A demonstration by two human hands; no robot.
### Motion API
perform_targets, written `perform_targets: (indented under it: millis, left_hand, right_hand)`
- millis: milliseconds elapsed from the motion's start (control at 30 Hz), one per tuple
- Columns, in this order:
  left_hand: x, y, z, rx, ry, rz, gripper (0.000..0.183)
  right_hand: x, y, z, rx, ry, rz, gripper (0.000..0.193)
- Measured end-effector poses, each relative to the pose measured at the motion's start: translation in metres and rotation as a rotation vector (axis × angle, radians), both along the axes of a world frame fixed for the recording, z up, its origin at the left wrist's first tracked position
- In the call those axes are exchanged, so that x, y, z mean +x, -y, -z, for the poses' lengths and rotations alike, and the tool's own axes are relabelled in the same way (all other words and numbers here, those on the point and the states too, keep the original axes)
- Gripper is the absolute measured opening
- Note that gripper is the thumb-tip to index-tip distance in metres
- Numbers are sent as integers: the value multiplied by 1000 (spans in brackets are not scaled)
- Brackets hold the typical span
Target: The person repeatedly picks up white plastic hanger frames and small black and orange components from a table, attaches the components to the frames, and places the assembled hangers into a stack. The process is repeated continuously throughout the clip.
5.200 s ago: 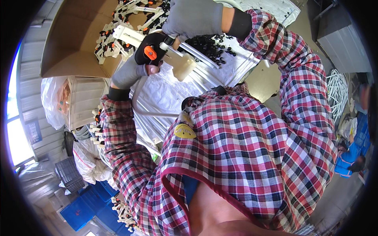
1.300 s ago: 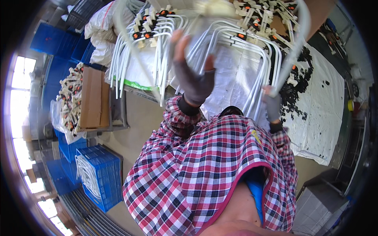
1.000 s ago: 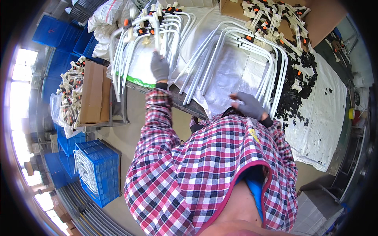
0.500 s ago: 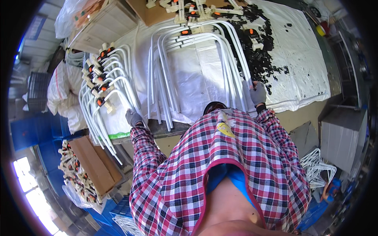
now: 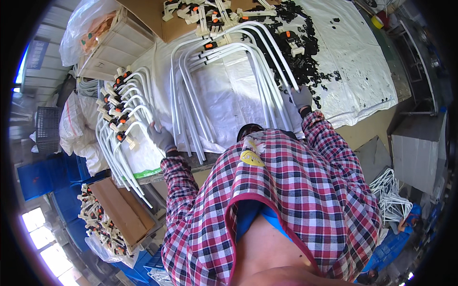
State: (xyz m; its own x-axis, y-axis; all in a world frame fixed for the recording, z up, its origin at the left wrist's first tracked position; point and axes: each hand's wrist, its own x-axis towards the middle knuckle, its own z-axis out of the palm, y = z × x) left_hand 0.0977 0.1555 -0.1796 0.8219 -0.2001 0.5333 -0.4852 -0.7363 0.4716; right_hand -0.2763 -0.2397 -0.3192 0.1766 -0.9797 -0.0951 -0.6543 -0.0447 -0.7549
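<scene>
Grey-gloved R hand (image 5: pixel 301 98) gripping white U-bent metal tube (image 5: pixel 287 71), upper ctr; grey-gloved L hand (image 5: pixel 163 138), fingers loosely spread, left of ctr.
Risk: tug might snag nested white tubes (image 5: pixel 234 47) &/or scatter small black round parts (image 5: pixel 306 50), upper R.

- The clamped frame (image 5: pixel 121 137), earlier held up, has been set down at left.
- The left hand (image 5: pixel 164 139) has been opened beside it.
- The right hand (image 5: pixel 301 98) has been brought to the outer frame (image 5: pixel 283 63).
</scene>
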Motion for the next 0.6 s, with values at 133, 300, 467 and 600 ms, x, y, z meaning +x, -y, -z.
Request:
perform_targets:
  millis: [133, 300, 467, 600]
  left_hand:
    - [-11, 84, -51, 36, 188, 309, 37]
    - [-35, 189, -143, 108, 531, 663, 49]
    - [-50, 238, -191, 273, 198, 1015, 34]
    - [-46, 249, -184, 205, -280, 1068, 28]
  right_hand:
    - [-6, -4, -34, -188, 93, 4, 52]
    - [-55, 1, -62, -114, 371, 44, 70]
    - [-98, 10, -58, -173, 294, 186, 74]
    - [-102, 7, -52, -75, 292, 90, 68]
